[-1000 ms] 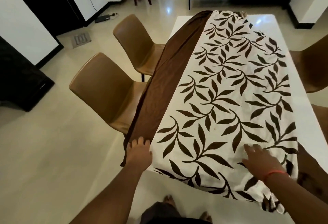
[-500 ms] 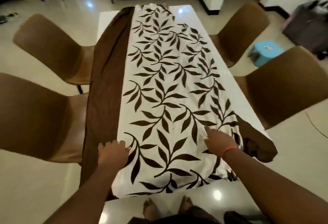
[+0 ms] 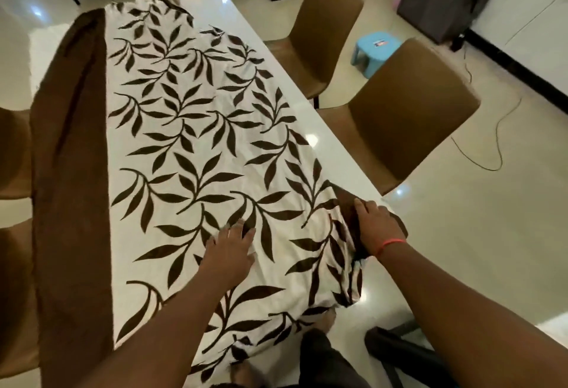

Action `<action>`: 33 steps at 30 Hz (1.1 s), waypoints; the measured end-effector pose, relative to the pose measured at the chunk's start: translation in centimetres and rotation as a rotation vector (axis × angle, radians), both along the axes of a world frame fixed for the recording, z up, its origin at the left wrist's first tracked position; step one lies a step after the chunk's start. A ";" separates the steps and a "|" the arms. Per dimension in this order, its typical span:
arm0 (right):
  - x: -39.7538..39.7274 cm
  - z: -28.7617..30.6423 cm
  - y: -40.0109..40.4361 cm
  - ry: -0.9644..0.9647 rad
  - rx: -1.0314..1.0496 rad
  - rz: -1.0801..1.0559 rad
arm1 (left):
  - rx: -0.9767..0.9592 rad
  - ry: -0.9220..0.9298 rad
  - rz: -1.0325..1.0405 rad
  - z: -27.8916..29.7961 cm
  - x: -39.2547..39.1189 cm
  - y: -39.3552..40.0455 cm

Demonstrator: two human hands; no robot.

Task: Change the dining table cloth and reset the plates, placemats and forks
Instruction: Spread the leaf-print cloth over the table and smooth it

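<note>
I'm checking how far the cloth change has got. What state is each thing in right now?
Leaf-print tablecloth: spread lengthwise, still folded narrow, right side of table uncovered.
Brown border: hanging over the left table edge.
Table: no plates, placemats or forks on it.
Left hand: flat on the cloth.
Right hand: on the bunched brown corner.

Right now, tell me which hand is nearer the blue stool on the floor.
Right. The right hand rests on the cloth's bunched brown corner at the table's right edge, the side where the blue stool stands. The left hand lies flat on the leaf-print cloth, further from that edge.
</note>
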State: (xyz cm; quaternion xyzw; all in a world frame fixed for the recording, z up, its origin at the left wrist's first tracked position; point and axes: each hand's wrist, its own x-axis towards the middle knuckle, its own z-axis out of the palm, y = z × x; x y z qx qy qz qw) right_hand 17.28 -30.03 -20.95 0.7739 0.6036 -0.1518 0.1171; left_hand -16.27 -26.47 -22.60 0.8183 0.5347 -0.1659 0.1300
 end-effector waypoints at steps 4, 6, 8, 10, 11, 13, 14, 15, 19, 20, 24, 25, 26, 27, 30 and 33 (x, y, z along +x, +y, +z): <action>5.9 -0.8 -0.3 0.026 -0.095 0.039 | 0.038 0.037 -0.007 -0.7 4.6 1.6; 8.8 -1.3 -1.0 0.033 -0.102 -0.017 | 0.048 0.036 -0.008 -0.7 6.3 2.2; 11.8 -1.2 -1.8 0.007 -0.133 -0.078 | 0.047 0.042 -0.019 -0.7 8.7 2.9; 14.6 -1.1 -2.4 -0.047 -0.250 -0.145 | 0.059 0.031 -0.049 -0.6 11.7 3.6; 15.4 -0.9 -2.4 -0.061 -0.288 -0.181 | 0.057 0.017 -0.062 -0.6 13.0 3.9; 16.4 -1.1 -1.7 -0.047 -0.228 -0.208 | 0.027 0.007 -0.073 -0.5 15.3 4.1; 16.3 -1.2 -1.1 -0.008 -0.148 -0.202 | 0.019 0.017 -0.079 -0.6 16.3 4.1; 15.8 -1.3 -0.3 0.074 -0.066 -0.202 | 0.008 0.026 -0.081 -0.7 17.2 4.1; 12.6 -1.6 3.1 0.452 -0.028 -0.274 | -0.052 0.071 -0.055 -0.9 19.0 3.5; 12.2 -1.8 3.7 0.457 -0.074 -0.249 | -0.058 0.076 -0.055 -0.9 19.2 3.6; 14.0 -1.8 4.5 0.364 -0.081 -0.201 | -0.069 0.063 -0.071 -0.7 19.3 4.2; 15.0 -1.9 4.3 0.331 -0.066 -0.198 | -0.068 0.055 -0.077 -0.7 19.3 4.3; 15.9 -2.0 4.2 0.292 -0.072 -0.193 | -0.061 0.040 -0.093 -0.7 19.2 4.3; 16.5 -2.0 4.0 0.262 -0.092 -0.196 | -0.050 0.023 -0.126 -0.7 19.2 4.2; 17.3 -2.3 3.4 0.199 -0.131 -0.212 | -0.028 -0.031 -0.169 -0.9 19.1 3.4; 15.8 -2.2 3.5 0.121 0.040 -0.210 | 0.010 -0.045 -0.029 -1.0 17.3 2.9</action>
